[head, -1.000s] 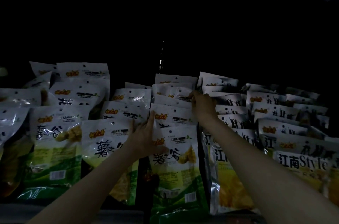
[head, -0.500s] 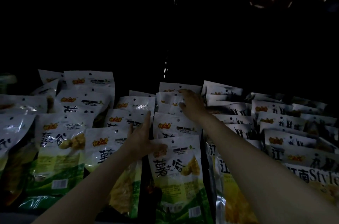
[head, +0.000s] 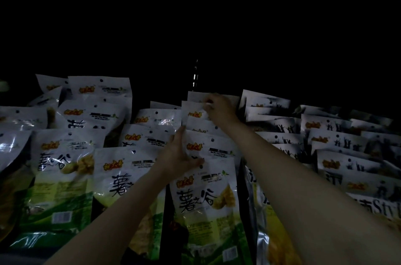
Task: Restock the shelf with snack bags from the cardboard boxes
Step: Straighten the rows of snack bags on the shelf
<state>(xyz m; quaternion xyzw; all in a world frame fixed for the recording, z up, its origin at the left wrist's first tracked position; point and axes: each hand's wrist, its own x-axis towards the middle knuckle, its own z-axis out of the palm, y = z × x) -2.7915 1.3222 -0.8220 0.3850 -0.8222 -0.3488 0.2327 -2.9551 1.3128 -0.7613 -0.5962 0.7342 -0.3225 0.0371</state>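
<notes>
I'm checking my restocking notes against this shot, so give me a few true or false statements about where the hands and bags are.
1. Both hands touch bags in the same middle row. True: the left hand rests near the front, the right hand reaches the back.
2. The right hand holds a cardboard box. False: its fingers are on a rear bag; no box shows.
3. The front middle bag has a green lower part. True.
4. The bags to the right lie flat in one layer. False: they stand overlapping in rows.
</notes>
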